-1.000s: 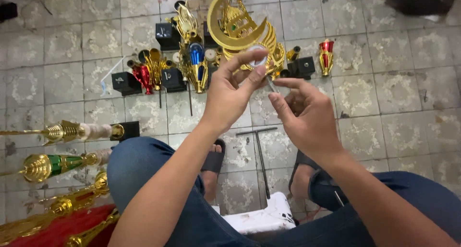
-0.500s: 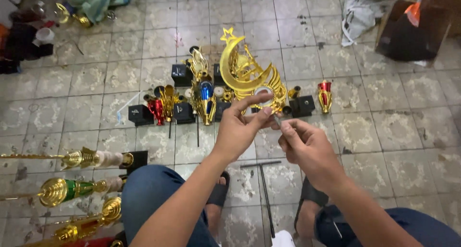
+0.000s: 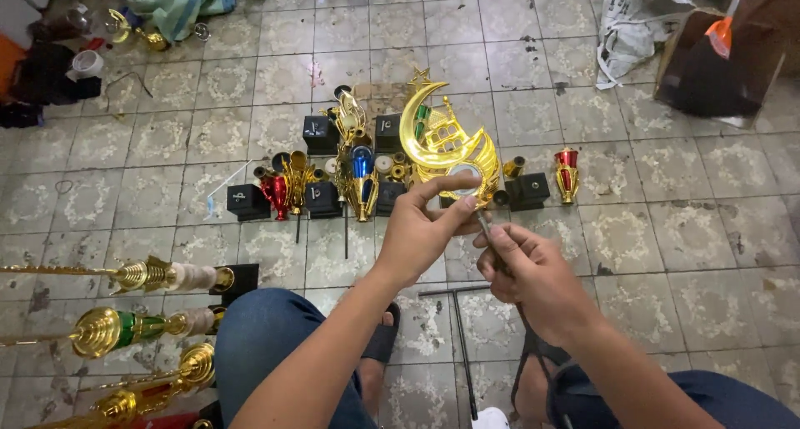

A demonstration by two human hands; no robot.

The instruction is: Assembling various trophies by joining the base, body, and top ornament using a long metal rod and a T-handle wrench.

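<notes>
My left hand (image 3: 425,227) pinches the lower edge of a gold crescent-moon trophy top (image 3: 440,144) with a star and a small mosque shape, held upright above the tiled floor. My right hand (image 3: 527,272) sits just below and to the right of it, closed around a thin metal rod (image 3: 483,226) whose upper end meets the base of the gold piece. Both forearms reach out over my knees in blue jeans.
Black trophy bases (image 3: 247,200), red, blue and gold cups (image 3: 361,172) and a red cup (image 3: 567,172) lie in rows on the floor. Gold trophy columns (image 3: 125,327) lie at the left. A T-shaped metal tool (image 3: 460,333) lies between my feet. A bag and box (image 3: 708,58) stand top right.
The camera has tilted up, showing more floor beyond. My hands hold the gold crescent and rod as before, now further out from my body.
</notes>
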